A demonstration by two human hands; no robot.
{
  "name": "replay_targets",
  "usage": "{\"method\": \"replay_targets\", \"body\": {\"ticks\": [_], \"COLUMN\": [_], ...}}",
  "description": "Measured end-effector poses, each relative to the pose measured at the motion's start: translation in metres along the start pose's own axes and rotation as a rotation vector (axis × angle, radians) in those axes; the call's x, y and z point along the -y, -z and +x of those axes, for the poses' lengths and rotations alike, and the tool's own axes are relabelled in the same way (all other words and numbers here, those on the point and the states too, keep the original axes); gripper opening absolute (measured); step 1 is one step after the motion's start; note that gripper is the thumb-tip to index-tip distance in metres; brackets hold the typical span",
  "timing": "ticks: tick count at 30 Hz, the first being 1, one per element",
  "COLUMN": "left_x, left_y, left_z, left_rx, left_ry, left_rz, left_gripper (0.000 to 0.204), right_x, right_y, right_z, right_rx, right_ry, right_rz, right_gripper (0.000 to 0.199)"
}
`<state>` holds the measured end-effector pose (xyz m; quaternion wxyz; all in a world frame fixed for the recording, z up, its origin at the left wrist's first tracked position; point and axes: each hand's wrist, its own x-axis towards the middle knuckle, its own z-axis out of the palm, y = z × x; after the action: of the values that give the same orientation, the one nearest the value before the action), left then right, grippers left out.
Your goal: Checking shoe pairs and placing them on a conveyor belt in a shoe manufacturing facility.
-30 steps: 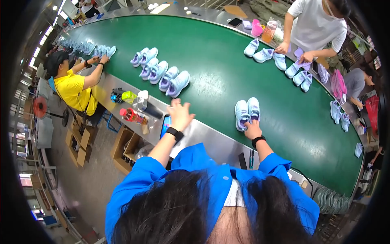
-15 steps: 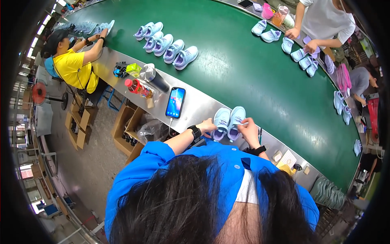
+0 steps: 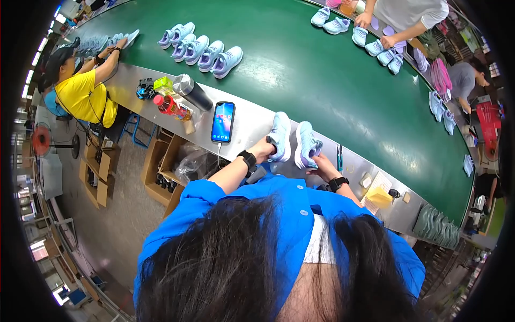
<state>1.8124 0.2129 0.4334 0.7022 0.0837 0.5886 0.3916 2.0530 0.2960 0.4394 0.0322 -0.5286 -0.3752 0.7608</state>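
Observation:
Two pale blue sneakers with white soles and lilac linings are in front of me at the metal ledge. My left hand (image 3: 262,148) is closed around the heel end of the left sneaker (image 3: 280,131), which is tipped onto its side with its sole turned to the right. At the other one, the right sneaker (image 3: 304,140), my right hand (image 3: 323,167) grips the heel from behind and below. Both toes point away from me, with a narrow gap between the shoes. Some of my fingers are hidden behind the heels.
A phone (image 3: 222,122) on a cable, a steel tumbler (image 3: 192,92) and a red-capped bottle (image 3: 173,107) stand left. Snips (image 3: 339,158) and yellow paper (image 3: 380,197) lie right. More sneakers (image 3: 227,62) sit on the green belt (image 3: 279,64). Co-workers handle shoes at far left and far right.
The two sneakers, side by side before, are now apart and tilted. My left hand has taken the left one by its heel; my right hand has moved down to the other's heel.

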Motion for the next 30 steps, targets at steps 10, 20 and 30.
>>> {"method": "replay_targets", "body": {"ticks": [10,20,30], "left_x": [-0.029,-0.088,-0.179], "left_y": [0.013,0.066,0.135], "left_z": [-0.045,-0.021,0.078], "left_rx": [-0.178,-0.448,-1.101], "left_ry": [-0.339,-0.645,-0.701], "left_rz": [0.254,0.621,0.824], "left_gripper": [0.072,0.067,0.057], "right_x": [0.013,0.089,0.187], "right_y": [-0.031,-0.086,-0.104], "right_z": [-0.009,0.031,0.155], "right_rx": [-0.329,-0.244,0.072], "right_ry": [0.693,0.471,0.356], "right_rz": [-0.491,-0.244,-0.302], "right_gripper": [0.054,0.063,0.068]}}
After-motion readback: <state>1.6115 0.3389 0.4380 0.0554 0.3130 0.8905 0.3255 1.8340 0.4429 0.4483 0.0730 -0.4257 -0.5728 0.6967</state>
